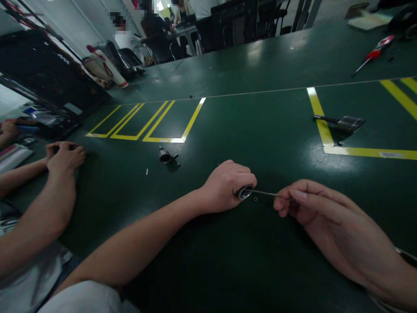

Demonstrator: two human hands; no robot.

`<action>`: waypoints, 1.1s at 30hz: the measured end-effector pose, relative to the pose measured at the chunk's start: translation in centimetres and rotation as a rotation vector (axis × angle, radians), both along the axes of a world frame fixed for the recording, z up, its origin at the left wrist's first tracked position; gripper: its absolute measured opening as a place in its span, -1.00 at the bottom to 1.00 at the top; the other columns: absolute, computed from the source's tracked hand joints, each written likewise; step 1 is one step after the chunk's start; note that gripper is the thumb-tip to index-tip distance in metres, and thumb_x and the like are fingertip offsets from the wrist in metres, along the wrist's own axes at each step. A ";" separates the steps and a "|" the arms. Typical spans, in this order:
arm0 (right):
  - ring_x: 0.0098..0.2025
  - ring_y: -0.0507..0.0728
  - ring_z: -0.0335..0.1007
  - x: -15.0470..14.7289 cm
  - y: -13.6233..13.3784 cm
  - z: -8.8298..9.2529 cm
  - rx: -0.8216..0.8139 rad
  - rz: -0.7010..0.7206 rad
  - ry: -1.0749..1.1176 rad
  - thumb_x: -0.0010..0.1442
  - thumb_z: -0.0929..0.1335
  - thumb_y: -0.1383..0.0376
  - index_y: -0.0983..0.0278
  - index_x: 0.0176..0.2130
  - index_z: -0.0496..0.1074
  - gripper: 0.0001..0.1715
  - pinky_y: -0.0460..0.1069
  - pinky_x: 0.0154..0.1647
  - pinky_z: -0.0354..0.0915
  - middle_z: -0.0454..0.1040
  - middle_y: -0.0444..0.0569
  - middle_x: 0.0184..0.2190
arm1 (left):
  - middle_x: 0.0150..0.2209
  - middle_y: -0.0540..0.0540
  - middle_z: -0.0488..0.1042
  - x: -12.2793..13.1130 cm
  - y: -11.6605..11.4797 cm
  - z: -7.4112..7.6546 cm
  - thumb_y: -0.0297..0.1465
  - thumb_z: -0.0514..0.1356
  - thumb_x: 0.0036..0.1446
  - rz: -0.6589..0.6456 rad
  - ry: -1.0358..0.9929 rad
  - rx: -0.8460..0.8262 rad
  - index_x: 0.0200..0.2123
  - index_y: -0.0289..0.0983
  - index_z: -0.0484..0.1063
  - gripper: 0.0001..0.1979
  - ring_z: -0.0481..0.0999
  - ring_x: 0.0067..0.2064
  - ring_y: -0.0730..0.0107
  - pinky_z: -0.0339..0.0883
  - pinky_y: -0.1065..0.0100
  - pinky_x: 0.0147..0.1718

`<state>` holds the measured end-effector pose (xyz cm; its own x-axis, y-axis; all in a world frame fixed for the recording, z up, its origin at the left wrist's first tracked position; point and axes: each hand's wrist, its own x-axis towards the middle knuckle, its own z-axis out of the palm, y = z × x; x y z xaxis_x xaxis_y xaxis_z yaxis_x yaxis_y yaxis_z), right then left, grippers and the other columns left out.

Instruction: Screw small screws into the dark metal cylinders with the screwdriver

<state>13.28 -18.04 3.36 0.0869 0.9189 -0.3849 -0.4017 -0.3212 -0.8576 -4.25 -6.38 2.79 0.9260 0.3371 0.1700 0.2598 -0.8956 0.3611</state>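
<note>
My left hand (228,187) is wrapped round a dark cylindrical part (245,192), its open end turned to the right. My right hand (332,221) pinches a thin metal rod (265,193) between thumb and fingers, and the rod's far end reaches into the mouth of the part. On the green table (208,261), a small ring (255,199) lies just below the rod. Another dark cup-shaped part (165,155) stands beyond my left forearm, with a few small rings (176,155) beside it.
Yellow tape (368,151) marks areas on the table. A dark tool with a wide end (350,123) lies at the right, a red screwdriver (374,54) farther back. At the left are a co-worker's hands (65,156) and black equipment (48,74). People sit in the background.
</note>
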 end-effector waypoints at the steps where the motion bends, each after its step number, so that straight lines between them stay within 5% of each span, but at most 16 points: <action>1: -0.39 0.11 0.37 0.0 -0.1 0.1 0.005 -0.009 -0.012 -0.06 0.45 0.13 0.23 -0.49 0.54 -0.78 -0.07 -0.39 0.35 0.50 -0.03 -0.49 | -0.49 0.01 0.38 0.0 0.1 0.0 -0.52 0.07 0.07 0.013 0.008 0.009 -0.46 -0.30 0.31 -0.91 0.33 -0.41 0.47 0.07 0.36 -0.37; 10: -0.41 0.10 0.34 -0.2 -0.5 0.0 0.055 0.001 -0.146 0.02 0.41 0.15 0.23 -0.53 0.49 -0.78 -0.05 -0.38 0.25 0.47 -0.07 -0.54 | -0.46 0.00 0.40 -0.3 0.6 0.1 -0.52 0.07 0.05 0.071 0.036 0.048 -0.43 -0.29 0.33 -0.93 0.35 -0.39 0.44 0.10 0.35 -0.36; 14: -0.34 0.14 0.34 0.0 -1.0 -0.6 0.059 0.111 -0.360 0.09 0.37 0.08 0.20 -0.46 0.49 -0.74 -0.02 -0.36 0.20 0.47 -0.09 -0.48 | -0.46 0.01 0.41 -0.4 0.8 -0.2 -0.54 0.09 0.05 0.108 0.016 0.035 -0.42 -0.29 0.32 -0.94 0.37 -0.38 0.45 0.12 0.36 -0.34; 19: -0.35 0.13 0.34 0.2 -1.3 -0.8 0.081 0.187 -0.545 0.14 0.32 0.02 0.19 -0.45 0.46 -0.67 -0.01 -0.37 0.17 0.45 -0.12 -0.47 | -0.44 0.01 0.43 -0.6 1.2 -0.1 -0.34 0.19 0.09 0.187 -0.056 -0.099 -0.44 -0.30 0.32 -0.84 0.39 -0.39 0.48 0.19 0.37 -0.32; 25: -0.35 0.14 0.37 -0.1 -0.9 -0.8 0.080 0.172 -0.514 0.13 0.33 0.03 0.19 -0.43 0.47 -0.68 -0.01 -0.36 0.21 0.47 -0.11 -0.46 | -0.37 -0.05 0.49 -1.2 1.6 0.8 -0.43 0.23 0.06 0.039 -0.121 -0.437 -0.38 -0.32 0.39 -0.92 0.45 -0.32 0.49 0.29 0.44 -0.31; 33: -0.34 0.15 0.37 0.0 -1.0 -0.8 0.076 0.176 -0.523 0.14 0.32 0.02 0.18 -0.42 0.47 -0.68 -0.02 -0.38 0.20 0.47 -0.11 -0.45 | -0.34 -0.05 0.52 -1.2 1.6 1.0 -0.49 0.20 0.05 -0.041 0.003 -0.363 -0.33 -0.30 0.44 -0.93 0.42 -0.25 0.43 0.28 0.38 -0.22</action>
<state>13.30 -19.03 2.54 0.0914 0.9604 -0.2633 0.1374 -0.2740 -0.9519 -5.45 -4.75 3.82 0.9402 0.3378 0.0436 0.2279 -0.7192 0.6564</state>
